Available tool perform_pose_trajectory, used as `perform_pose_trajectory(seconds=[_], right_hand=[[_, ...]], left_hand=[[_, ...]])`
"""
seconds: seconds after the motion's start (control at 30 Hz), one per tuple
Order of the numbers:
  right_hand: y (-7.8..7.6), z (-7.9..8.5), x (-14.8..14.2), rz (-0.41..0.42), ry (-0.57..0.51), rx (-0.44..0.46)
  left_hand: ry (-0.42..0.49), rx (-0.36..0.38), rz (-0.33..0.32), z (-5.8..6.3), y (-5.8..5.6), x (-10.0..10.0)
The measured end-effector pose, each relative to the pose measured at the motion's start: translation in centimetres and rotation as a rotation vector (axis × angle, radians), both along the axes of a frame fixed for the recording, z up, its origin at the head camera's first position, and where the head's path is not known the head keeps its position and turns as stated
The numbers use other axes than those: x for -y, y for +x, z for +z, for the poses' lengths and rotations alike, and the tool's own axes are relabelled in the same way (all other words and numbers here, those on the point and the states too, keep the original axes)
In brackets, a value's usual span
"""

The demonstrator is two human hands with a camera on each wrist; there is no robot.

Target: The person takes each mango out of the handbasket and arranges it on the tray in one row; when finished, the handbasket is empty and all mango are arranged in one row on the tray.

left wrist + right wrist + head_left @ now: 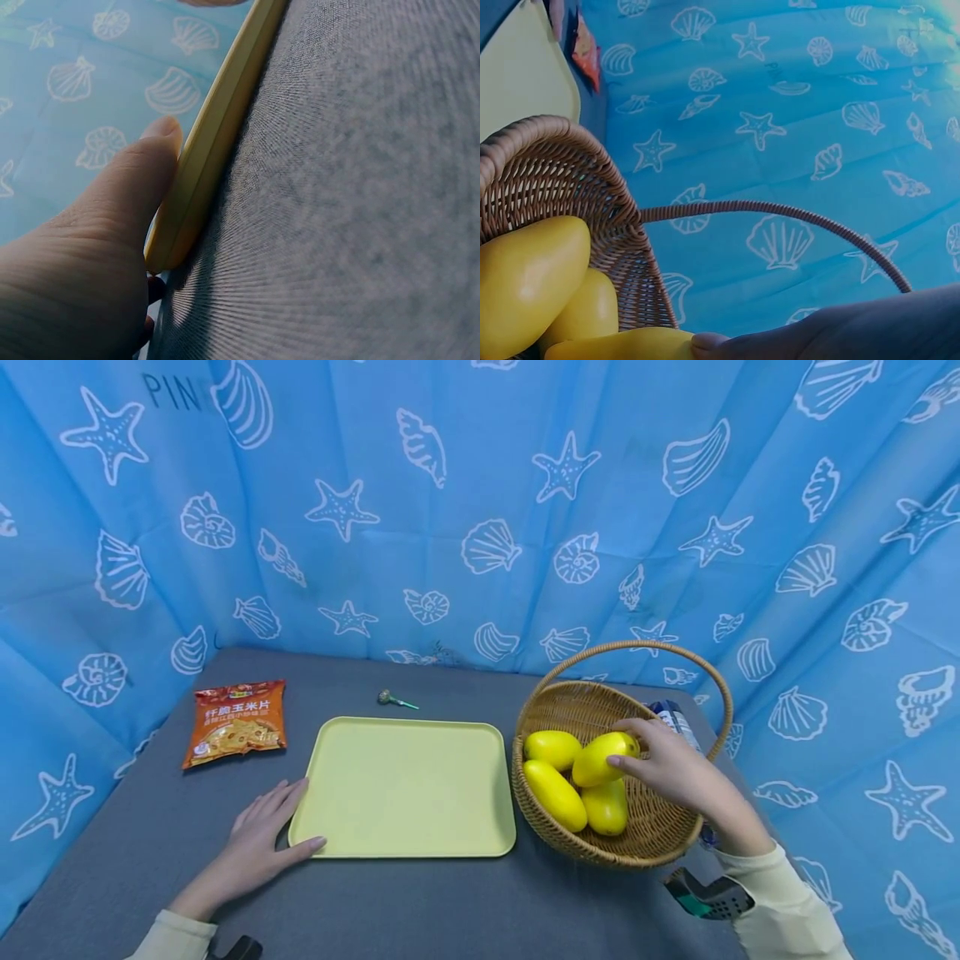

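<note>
On the grey bench point(420, 902), a snack bag point(236, 722) lies far left. The left hand point(262, 835) rests flat, fingers straight, thumb touching the near-left corner of the yellow tray point(405, 785). Behind the tray lies a lollipop point(394, 698). To the right, a basket point(645, 835) holds four mangoes; the right hand point(675, 768) curls its fingers over the top mango point(600, 758).

Yellow mangoes point(529, 277) are seen heaped in a wicker basket point(592, 187); one at the bottom is touched by a fingertip point(709, 344).
</note>
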State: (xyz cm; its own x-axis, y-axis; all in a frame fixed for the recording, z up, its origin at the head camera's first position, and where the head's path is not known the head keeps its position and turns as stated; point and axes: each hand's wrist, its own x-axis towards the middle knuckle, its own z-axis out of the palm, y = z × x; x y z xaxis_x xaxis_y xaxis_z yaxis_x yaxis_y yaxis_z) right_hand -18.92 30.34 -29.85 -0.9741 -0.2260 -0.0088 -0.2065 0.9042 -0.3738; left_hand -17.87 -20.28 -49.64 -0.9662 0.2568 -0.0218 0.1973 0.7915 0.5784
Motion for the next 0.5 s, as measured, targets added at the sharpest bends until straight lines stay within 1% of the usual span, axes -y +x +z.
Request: perform_pose_trajectory(seconds=[0.23,0.37,0.5], right_hand=[[0.7,0.9,0.3,0.012,-0.002,-0.026],[1.3,1.6,0.6,0.008,0.007,-0.056],[2.1,2.4,1.1,0.002,-0.001,-0.066]], left_hand=[[-0.009,0.004,0.001,-0.2,-0.1,0.0],[-0.009,0.003,0.001,-0.2,-0.1,0.0],[-0.015,0.005,0.004,-0.2,-0.2,0.0]])
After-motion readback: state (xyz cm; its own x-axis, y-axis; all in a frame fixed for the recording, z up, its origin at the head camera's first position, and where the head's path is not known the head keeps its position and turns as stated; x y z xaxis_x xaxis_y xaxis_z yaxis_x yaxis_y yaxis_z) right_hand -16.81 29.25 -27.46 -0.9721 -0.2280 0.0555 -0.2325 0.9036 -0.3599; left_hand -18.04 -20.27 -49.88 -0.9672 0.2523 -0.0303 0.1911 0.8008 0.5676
